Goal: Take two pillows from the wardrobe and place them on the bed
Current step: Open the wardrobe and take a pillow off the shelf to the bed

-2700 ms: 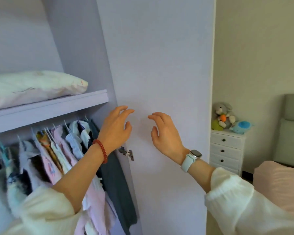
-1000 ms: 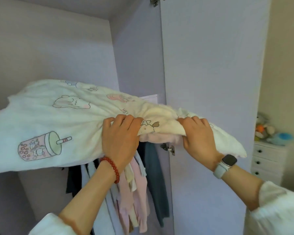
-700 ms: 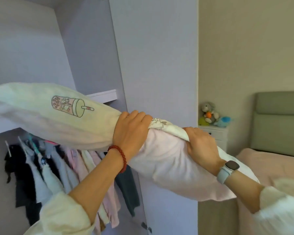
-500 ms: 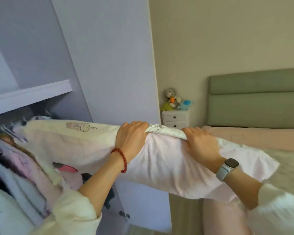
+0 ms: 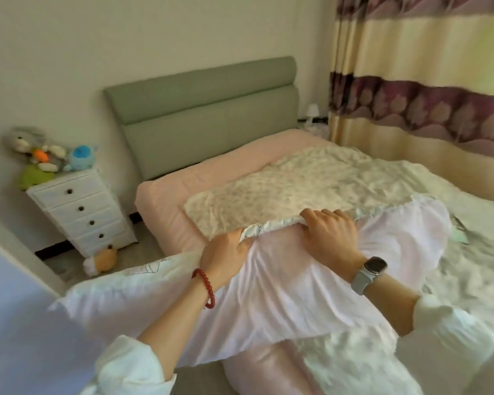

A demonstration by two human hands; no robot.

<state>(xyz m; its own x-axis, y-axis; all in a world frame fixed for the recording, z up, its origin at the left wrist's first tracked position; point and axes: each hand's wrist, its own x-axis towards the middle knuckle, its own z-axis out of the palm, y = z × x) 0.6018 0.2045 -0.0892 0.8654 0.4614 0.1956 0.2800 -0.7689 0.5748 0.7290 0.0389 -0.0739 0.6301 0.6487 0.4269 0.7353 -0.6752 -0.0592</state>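
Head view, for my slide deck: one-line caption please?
Both hands, left and right, carry pillows over the bed.

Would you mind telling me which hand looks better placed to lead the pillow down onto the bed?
Probably the right hand: it grips the pillow over the bed, while the left hand holds it nearer the bed's edge.

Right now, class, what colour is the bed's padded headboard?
Muted sage green; the headboard shows plainly in the head view, the only one.
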